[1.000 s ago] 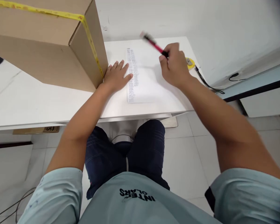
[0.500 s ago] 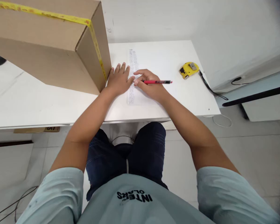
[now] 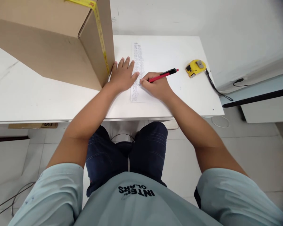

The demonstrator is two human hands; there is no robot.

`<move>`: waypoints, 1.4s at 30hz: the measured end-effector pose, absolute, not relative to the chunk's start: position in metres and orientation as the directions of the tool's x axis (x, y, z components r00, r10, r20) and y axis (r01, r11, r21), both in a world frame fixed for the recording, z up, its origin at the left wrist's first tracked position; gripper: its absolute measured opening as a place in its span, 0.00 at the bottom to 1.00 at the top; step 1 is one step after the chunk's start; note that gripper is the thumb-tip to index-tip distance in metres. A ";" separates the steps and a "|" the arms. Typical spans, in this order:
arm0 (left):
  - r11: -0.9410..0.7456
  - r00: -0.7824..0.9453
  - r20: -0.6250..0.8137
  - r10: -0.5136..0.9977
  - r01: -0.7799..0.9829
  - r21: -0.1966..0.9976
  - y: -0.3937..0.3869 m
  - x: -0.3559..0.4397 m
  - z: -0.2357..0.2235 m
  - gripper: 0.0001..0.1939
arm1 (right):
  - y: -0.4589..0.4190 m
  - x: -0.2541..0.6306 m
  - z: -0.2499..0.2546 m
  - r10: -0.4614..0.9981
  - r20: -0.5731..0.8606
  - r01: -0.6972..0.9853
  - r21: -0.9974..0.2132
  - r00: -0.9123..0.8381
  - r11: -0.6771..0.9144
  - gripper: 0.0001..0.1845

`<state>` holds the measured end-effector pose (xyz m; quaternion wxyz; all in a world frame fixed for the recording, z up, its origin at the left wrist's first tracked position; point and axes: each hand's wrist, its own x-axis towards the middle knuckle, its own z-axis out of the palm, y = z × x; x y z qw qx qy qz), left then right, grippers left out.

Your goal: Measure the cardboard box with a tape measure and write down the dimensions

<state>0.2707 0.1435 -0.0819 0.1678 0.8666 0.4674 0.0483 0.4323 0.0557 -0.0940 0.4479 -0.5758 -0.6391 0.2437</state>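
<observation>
A white sheet of paper (image 3: 153, 95) lies on the white table (image 3: 191, 105), with columns of small handwriting down its left part. My right hand (image 3: 157, 85) grips a red and black pen (image 3: 163, 75), its tip at the writing and its back end pointing right. My left hand (image 3: 123, 75) lies flat with fingers spread, at the left edge of the paper and right beside the cardboard box (image 3: 97, 59). The thumb reaches over the written column. Part of the paper is hidden under my right hand.
The large box, with a yellow strip (image 3: 101, 37) over it, takes up the table's left side. A yellow tape measure (image 3: 195, 67) with a black wrist strap (image 3: 217, 86) lies at the right. Behind the table stands a white wall (image 3: 155, 18).
My right hand has turned the pen from nearly level to tilted, its back end now higher. The fingers have closed in around it. The whole view has shifted slightly; my left hand stays flat.
</observation>
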 end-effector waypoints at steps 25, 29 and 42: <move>-0.470 0.543 -0.118 0.832 0.801 0.371 0.139 0.269 -0.077 0.40 | 0.055 0.433 -0.095 0.955 0.282 0.530 -0.825 0.086 0.196 0.16; -0.474 0.548 -0.114 0.829 0.796 0.377 0.141 0.269 -0.080 0.40 | 0.055 0.432 -0.094 0.959 0.265 0.532 -0.829 0.099 0.174 0.16; -0.452 0.538 -0.107 0.836 0.787 0.420 0.144 0.269 -0.085 0.43 | 0.057 0.438 -0.101 0.956 0.284 0.560 -0.805 0.070 0.198 0.14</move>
